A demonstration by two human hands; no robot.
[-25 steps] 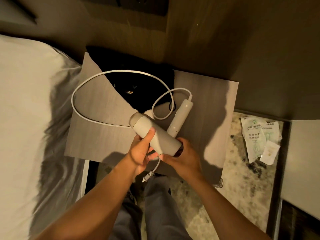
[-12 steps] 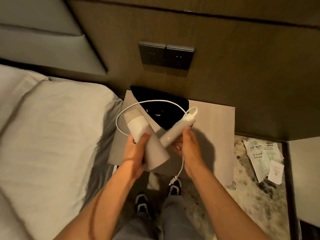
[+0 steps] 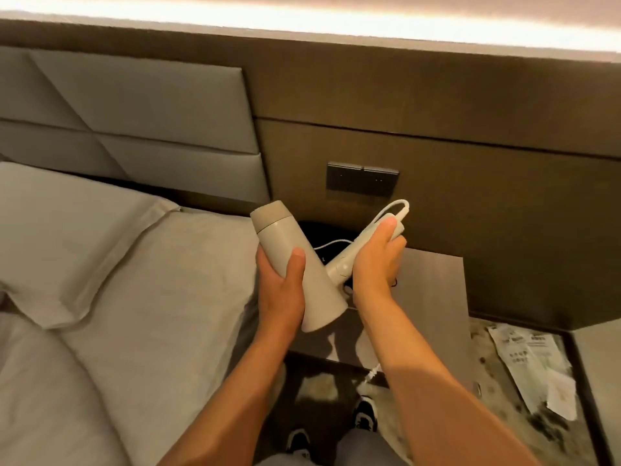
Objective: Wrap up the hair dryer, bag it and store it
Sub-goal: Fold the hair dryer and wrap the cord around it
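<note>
I have lifted the beige cone-barrelled plastic hair dryer [image 3: 302, 270] higher than before, above the grey table's [image 3: 433, 297] left edge. My left hand [image 3: 280, 290] wraps its barrel; my right hand [image 3: 374, 260] closes round the handle, white cord [image 3: 398, 210] looping beyond.

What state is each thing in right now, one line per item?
Hair dryer: lifted, barrel in left hand, handle in right hand.
Cord: unwrapped, looped past the handle end, plug hanging below.
Black bag: lying on the nightstand, mostly hidden.
Packets: on the floor.
</note>
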